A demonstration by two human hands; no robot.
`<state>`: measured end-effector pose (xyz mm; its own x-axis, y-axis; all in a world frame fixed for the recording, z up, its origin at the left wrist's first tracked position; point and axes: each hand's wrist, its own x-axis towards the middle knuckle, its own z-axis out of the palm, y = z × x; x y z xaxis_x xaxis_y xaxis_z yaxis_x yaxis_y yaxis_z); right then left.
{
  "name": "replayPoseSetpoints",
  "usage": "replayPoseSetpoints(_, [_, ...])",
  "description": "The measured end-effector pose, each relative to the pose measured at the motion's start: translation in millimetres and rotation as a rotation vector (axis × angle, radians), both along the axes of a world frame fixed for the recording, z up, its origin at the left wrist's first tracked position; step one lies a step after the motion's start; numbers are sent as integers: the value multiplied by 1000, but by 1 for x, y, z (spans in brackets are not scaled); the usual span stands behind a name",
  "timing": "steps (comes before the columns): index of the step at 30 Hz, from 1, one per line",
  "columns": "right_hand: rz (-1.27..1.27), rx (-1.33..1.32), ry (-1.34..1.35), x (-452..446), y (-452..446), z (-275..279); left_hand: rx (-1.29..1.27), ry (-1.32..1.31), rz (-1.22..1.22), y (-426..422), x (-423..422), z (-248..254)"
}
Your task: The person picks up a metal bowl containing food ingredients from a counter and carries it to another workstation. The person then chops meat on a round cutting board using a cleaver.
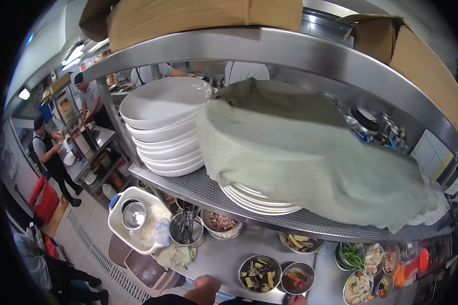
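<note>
My left hand (206, 282) is at the front edge of the steel counter (229, 259); its fingers are too unclear to make out, and no object shows in it. My right hand (296, 300) is mostly cut off by the bottom of the view, just below a steel bowl (297, 278) of chopped red and green bits. Between the hands stands a larger steel bowl (259, 273) with dark-skinned, pale yellow vegetable pieces. A crumpled greenish cloth (177, 256) lies on the counter, up and left of my left hand.
Stacked white bowls (165, 107) and a green cloth (290, 147) over plates fill the shelf (180, 185) above. Below it stand a white tub (118, 218), a pot with utensils (186, 229) and several food containers (359, 287). Co-workers (51, 147) stand across the kitchen.
</note>
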<state>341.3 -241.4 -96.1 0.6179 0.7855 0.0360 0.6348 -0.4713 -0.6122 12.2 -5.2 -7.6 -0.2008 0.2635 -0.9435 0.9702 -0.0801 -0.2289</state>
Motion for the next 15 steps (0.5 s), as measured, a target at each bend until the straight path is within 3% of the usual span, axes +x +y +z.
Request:
replayPoseSetpoints(11, [-38, -42, 34, -13, 0, -4, 74, -16, -37, -2, -13, -8])
replayPoseSetpoints(15, [25, 79, 41, -11, 4, -4, 163, -10, 54, -6, -9, 11])
